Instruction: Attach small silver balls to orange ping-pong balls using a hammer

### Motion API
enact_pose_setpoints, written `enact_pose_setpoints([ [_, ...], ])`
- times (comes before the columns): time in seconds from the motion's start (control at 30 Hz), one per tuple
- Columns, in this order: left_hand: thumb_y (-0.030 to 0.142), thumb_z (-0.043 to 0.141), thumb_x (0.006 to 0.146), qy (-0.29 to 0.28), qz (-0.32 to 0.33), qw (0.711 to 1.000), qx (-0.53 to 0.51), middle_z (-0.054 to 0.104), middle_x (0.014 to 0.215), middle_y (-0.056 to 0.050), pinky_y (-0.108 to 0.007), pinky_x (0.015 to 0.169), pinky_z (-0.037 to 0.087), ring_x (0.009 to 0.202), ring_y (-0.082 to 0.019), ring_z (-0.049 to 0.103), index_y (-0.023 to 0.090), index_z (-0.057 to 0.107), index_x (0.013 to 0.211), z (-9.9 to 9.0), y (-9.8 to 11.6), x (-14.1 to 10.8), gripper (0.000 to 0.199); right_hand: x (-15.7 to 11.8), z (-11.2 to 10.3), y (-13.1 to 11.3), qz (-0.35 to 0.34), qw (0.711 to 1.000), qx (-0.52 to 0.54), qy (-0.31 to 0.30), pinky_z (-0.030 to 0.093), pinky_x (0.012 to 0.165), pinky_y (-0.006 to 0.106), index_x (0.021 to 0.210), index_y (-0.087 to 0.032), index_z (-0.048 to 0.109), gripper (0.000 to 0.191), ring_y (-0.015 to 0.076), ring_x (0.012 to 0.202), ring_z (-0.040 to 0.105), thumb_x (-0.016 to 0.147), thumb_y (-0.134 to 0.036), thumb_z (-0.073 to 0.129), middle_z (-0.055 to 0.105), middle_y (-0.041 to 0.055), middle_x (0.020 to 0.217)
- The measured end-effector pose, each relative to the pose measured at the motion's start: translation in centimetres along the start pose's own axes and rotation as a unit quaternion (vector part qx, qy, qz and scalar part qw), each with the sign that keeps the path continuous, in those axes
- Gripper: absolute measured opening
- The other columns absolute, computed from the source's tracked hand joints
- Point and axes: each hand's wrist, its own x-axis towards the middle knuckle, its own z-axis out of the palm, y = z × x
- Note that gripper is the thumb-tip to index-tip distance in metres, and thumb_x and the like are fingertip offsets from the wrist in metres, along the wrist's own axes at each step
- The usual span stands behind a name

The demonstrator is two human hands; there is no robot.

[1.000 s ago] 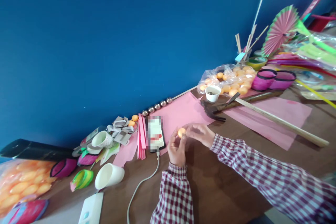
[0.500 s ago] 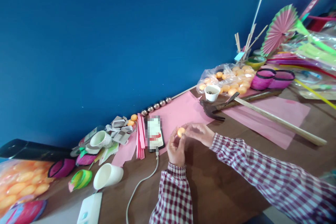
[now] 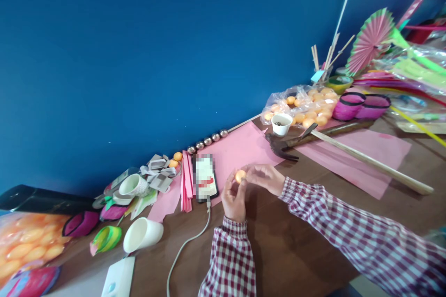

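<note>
An orange ping-pong ball (image 3: 240, 176) is pinched between the thumb and fingers of my left hand (image 3: 234, 200), just above the brown table. From the right, my right hand (image 3: 267, 178) reaches in with thumb and fingers drawn together, its fingertips right beside the ball. Whatever those fingertips hold, if anything, is too small to make out. A pink paper sheet (image 3: 240, 146) lies behind both hands. To the left of my left hand a phone (image 3: 205, 178) rests with a white cable (image 3: 186, 241) plugged into it.
A hammer (image 3: 282, 146) and another long-handled tool (image 3: 369, 160) lie at right. Behind them are a white cup (image 3: 281, 124) and a bag of orange balls (image 3: 313, 104). Several shiny metal balls (image 3: 208, 141) line the blue wall. White paper cup (image 3: 143, 234) lies tipped at left.
</note>
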Motion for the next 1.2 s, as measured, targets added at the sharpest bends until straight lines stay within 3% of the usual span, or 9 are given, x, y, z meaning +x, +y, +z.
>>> enact_pose_setpoints([
  [0.3,0.024,0.057,0.071,-0.008,-0.008,1.0,-0.006,0.061,0.104,-0.01,-0.035,0.085,0.044,0.096,-0.02,0.056,0.014,0.046,0.117,0.16,0.45,-0.1,0.048,0.12,-0.36,0.22,0.007,1.0,0.005,-0.016,0.039,0.087,0.035,0.073,-0.013,0.06,0.022,0.0201,0.097,0.053,0.07,-0.035,0.059,0.06,0.0081,0.099],
  [0.8,0.025,0.057,0.071,-0.004,0.014,0.999,0.032,0.056,0.113,-0.011,-0.038,0.089,0.041,0.102,-0.022,0.052,0.015,0.048,0.115,-0.03,0.12,-0.1,0.046,0.13,-0.6,0.26,0.022,0.999,0.01,-0.03,0.041,0.081,0.034,0.067,-0.013,0.058,0.026,0.0191,0.09,0.055,0.068,-0.038,0.06,0.061,0.0079,0.096],
  [1.2,0.026,0.055,0.073,-0.015,0.03,0.996,0.082,0.055,0.115,-0.01,-0.037,0.09,0.04,0.104,-0.022,0.051,0.016,0.049,0.115,-0.3,-0.03,-0.14,0.044,0.13,-0.64,0.19,0.023,0.999,0.026,-0.024,0.036,0.089,0.035,0.067,-0.013,0.059,0.018,0.0197,0.097,0.053,0.068,-0.031,0.061,0.062,0.0077,0.099],
])
